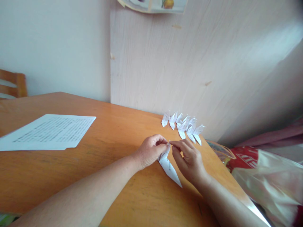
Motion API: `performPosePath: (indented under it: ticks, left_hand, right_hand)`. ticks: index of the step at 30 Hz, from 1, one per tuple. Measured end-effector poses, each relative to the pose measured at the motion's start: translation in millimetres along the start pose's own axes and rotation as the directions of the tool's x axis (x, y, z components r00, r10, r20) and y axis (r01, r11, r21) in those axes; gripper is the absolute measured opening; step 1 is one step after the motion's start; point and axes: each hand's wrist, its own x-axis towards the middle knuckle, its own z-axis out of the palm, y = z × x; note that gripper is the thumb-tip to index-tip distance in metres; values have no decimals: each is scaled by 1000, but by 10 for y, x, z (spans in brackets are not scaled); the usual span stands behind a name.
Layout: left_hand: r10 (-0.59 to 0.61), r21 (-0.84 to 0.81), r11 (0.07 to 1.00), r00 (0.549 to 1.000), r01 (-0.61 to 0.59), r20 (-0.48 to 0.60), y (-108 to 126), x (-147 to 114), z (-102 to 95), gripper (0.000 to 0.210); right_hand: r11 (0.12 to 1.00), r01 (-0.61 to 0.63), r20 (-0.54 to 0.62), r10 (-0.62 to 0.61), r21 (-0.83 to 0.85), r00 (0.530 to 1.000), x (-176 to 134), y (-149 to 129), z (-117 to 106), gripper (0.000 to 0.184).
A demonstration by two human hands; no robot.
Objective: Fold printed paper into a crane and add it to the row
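A white printed paper crane (169, 167), its long pointed wing spread toward me, is held just above the wooden table (113, 183). My left hand (151, 150) is closed, pinching the crane near its upper end between thumb and index finger. At the crane's narrow upper tip, the curled fingers of my right hand (188, 159) meet the paper, the index fingertip right on it. Part of the fold is hidden behind my left fingers. Several similar folded paper cranes (182, 126) stand close together at the table's back right edge.
A stack of printed sheets (50, 132) lies on the left of the table. A pale panel (151, 63) rises behind the table. Past the right edge are a red package (246, 159) and a whitish plastic bag (272, 179). A wooden chair (20, 83) stands far left.
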Motion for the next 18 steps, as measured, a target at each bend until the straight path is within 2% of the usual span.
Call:
performPosePath:
  ticks: [18]
  left_hand:
    - [-9, -39, 999, 999, 10, 38, -34, 5, -21, 13]
  right_hand:
    - [977, -148, 24, 146, 155, 989, -5, 5, 44, 12]
